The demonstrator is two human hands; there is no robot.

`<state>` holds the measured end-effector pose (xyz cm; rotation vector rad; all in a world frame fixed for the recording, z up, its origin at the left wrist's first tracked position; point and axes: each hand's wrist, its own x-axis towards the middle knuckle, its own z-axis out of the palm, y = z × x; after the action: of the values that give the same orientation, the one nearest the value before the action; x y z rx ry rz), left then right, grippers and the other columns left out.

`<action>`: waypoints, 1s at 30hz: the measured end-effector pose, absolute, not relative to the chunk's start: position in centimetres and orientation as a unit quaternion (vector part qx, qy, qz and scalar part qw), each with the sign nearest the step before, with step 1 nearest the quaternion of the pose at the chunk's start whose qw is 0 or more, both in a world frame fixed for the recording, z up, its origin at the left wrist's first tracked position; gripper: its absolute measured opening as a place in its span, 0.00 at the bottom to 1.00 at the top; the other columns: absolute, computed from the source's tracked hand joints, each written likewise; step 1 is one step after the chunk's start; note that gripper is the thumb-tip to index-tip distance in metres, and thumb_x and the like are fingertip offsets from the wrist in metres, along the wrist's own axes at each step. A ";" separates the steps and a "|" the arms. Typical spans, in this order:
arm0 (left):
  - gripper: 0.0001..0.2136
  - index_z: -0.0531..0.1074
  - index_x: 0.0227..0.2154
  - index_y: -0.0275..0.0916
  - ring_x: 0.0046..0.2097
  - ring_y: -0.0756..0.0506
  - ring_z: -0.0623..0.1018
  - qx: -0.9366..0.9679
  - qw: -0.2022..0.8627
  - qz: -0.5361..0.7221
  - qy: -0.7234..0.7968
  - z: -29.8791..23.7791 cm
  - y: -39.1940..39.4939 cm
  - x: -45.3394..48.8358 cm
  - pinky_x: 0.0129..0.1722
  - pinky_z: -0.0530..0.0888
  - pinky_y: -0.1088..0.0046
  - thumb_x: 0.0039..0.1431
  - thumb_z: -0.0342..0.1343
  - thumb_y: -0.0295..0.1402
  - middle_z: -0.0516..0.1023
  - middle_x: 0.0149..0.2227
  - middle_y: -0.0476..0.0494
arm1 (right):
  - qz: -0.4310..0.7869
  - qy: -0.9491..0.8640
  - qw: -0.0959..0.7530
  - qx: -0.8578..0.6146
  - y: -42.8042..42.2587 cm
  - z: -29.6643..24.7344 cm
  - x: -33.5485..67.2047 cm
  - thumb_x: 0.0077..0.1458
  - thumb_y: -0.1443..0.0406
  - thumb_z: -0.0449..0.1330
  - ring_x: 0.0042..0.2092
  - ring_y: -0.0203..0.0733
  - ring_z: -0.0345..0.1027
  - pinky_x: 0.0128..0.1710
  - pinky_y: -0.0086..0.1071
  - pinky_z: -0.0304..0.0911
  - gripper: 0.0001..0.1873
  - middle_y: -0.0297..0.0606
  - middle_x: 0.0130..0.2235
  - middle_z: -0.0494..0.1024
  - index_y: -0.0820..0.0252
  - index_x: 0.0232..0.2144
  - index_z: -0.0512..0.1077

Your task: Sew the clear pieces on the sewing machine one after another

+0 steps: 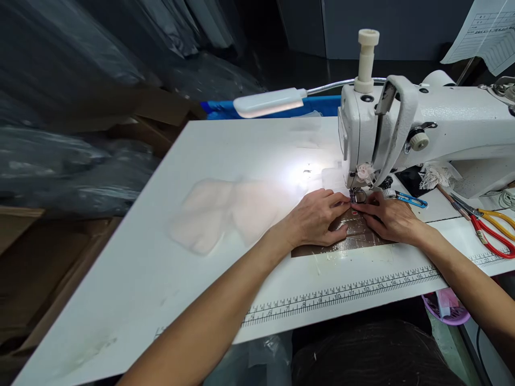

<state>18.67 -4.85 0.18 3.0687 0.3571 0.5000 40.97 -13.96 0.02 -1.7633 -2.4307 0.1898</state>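
My left hand (319, 217) and my right hand (390, 217) meet at the presser foot (356, 195) of a white sewing machine (450, 123). Fingertips of both press closely together just in front of the needle, and whatever they hold is hidden or too small to make out. The left thumb rests apart on a shiny brown sheet (350, 241) that covers the machine bed. The right hand lies over that sheet's right side. Left of my left arm, a pale sheer fabric piece (205, 214) is spread on the white table (132, 300).
Orange-handled scissors (499, 220), red-handled scissors (491, 236) and a blue thread snipper (410, 199) lie right of my hands. A lamp (269, 103) reaches over the table. A printed ruler (341, 295) follows the front edge. Cardboard boxes (40, 279) stand left; a purple basket (454, 320) sits below.
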 end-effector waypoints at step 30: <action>0.18 0.64 0.53 0.34 0.46 0.39 0.75 0.948 0.012 0.246 0.203 -1.0 -4.3 19.1 0.44 0.70 0.58 0.64 0.49 0.37 0.76 0.48 0.34 | 0.233 -0.708 0.269 -0.610 -13.3 1.7 42.4 0.62 0.62 0.51 0.35 0.41 0.68 0.36 0.34 0.64 0.14 0.39 0.33 0.75 0.61 0.31 0.74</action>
<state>19.11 -4.28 -1.05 2.9545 0.6327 0.7668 42.39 -13.34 1.74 -1.6451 -1.9079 0.6295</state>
